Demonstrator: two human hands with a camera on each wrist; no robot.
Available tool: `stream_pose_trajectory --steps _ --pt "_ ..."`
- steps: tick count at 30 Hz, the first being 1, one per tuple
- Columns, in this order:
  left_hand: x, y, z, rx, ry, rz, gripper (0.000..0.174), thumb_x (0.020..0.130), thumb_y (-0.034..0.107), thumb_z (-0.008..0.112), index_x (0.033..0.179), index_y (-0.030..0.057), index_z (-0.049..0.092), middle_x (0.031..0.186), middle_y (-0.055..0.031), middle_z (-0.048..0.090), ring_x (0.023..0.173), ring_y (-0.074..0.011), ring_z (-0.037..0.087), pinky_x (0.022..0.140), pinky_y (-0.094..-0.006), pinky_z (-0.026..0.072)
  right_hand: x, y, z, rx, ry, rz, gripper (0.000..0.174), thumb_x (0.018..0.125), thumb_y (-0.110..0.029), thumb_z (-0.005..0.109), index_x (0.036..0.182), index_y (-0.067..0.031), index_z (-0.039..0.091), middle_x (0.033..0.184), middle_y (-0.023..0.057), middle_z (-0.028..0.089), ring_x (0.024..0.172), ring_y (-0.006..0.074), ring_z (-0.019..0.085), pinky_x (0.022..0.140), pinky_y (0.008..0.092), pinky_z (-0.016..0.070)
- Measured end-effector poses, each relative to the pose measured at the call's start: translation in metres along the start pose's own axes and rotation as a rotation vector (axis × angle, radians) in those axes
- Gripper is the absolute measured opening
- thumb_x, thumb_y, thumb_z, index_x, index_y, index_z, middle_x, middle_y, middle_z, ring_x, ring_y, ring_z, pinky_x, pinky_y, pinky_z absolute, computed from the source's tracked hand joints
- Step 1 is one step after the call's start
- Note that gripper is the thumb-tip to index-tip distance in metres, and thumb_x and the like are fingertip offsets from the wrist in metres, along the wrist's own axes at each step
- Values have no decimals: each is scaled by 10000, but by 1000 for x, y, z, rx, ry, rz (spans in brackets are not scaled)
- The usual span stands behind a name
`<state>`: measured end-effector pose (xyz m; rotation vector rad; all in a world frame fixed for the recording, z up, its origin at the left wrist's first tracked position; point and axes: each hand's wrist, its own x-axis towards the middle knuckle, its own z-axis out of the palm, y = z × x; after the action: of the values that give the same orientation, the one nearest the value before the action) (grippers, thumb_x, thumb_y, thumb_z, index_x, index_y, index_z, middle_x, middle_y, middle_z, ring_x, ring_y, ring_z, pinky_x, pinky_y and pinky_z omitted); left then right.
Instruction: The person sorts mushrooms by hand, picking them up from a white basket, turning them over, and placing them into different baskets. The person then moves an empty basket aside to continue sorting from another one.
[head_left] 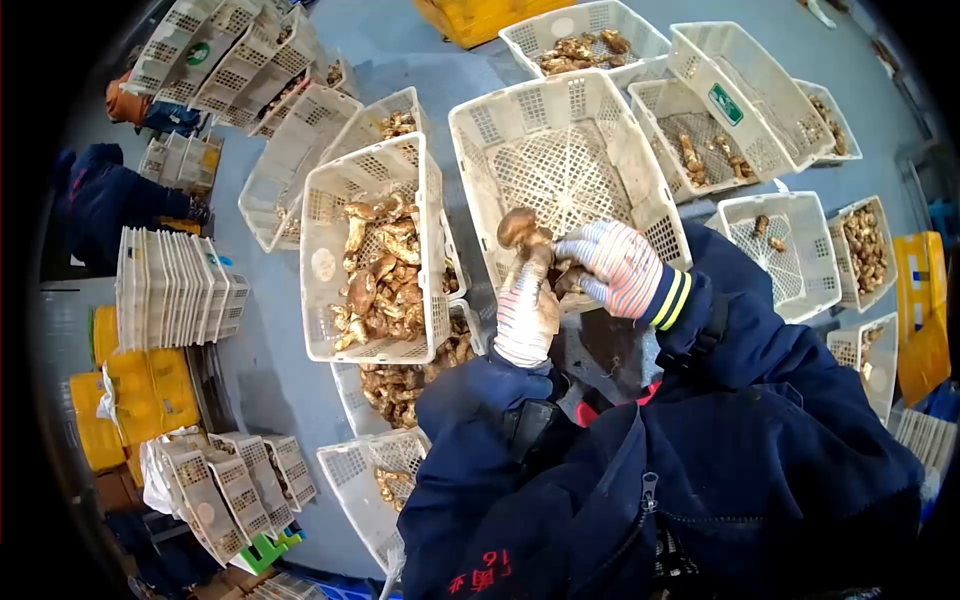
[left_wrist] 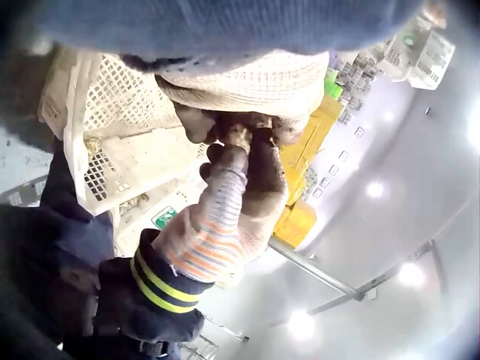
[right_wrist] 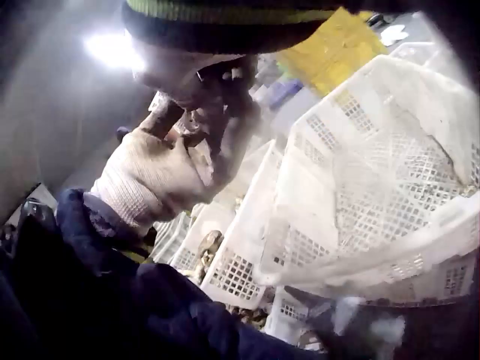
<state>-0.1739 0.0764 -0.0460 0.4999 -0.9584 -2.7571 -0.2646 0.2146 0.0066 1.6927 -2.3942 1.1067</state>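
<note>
Over the near end of a large white crate, both gloved hands meet at a brown mushroom. The left hand grips its stem from below, the cap showing above the fingers. The right hand, in a striped glove, has its fingers bent round brown mushroom parts beside the stem. In the left wrist view the right hand pinches a piece against the left hand. The left hand also appears in the right wrist view, where the right hand's fingers are dark and partly hidden.
A crate of mushrooms stands to the left, above more filled crates. Further crates with a few mushrooms are on the right. Stacked crates and yellow boxes line the far left, near another person's dark clothing.
</note>
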Motion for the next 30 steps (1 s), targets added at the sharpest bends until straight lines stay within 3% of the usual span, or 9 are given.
stream_pose_trajectory --steps 3,6,10,12,16,18,20,24,30 --pt "-7 9 4 -80 69 48 312 921 228 578 1126 -6 553 977 -66 603 872 -168 577 745 -298 495 -1 -9 5 36 -26 -46 364 741 -133 666 1085 -42 590 995 142 605 940 338 575 825 420 458" --pt "-7 9 -16 322 35 172 353 923 233 575 1157 -28 541 1009 -83 604 890 -158 583 750 -287 505 0 -6 -1 97 98 -90 262 795 -134 619 1038 -36 616 965 160 613 911 338 589 817 411 471" --pt "-9 17 -12 345 96 42 342 923 238 575 1135 -30 554 978 -102 620 855 -159 607 730 -293 516 4 -4 -16 305 162 253 256 836 -118 593 1067 -8 609 970 172 616 919 318 607 815 377 479" --pt "-3 2 -39 600 -38 229 356 902 255 606 1124 -20 564 948 -97 627 812 -181 615 715 -310 519 5 13 -4 539 92 347 320 865 -141 587 1149 6 576 1061 160 614 1008 271 601 865 349 470" --pt "-21 25 6 3 -305 -146 487 847 373 656 1118 -21 566 859 -107 639 718 -204 610 596 -309 489 15 17 -1 1422 -141 565 765 831 -362 619 1416 5 290 1323 124 471 1208 218 464 1032 344 346" --pt "-33 27 25 -123 -108 -242 544 842 420 648 1107 -49 569 810 -113 641 654 -187 603 526 -264 462 19 10 2 1654 -203 515 750 829 -373 603 1414 -12 306 1301 125 496 1191 213 483 1025 344 360" --pt "-22 34 17 -101 -284 -372 547 857 465 612 1078 -35 585 750 -96 641 580 -170 589 467 -225 433 20 18 6 1594 -156 497 666 850 -323 587 1388 -6 354 1277 127 521 1178 217 501 1022 355 370" --pt "-22 23 22 114 -85 -436 564 838 559 586 1063 42 586 760 -71 649 557 -155 587 444 -217 389 19 26 5 1380 -16 530 495 867 -261 565 1267 23 494 1199 124 578 1138 193 529 997 333 390" --pt "-2 -24 -26 505 -81 181 334 896 258 605 1107 4 559 850 -100 642 702 -184 637 562 -273 493 16 27 1 948 -35 466 406 861 -177 647 1205 9 539 1139 95 607 1062 161 555 950 311 424"
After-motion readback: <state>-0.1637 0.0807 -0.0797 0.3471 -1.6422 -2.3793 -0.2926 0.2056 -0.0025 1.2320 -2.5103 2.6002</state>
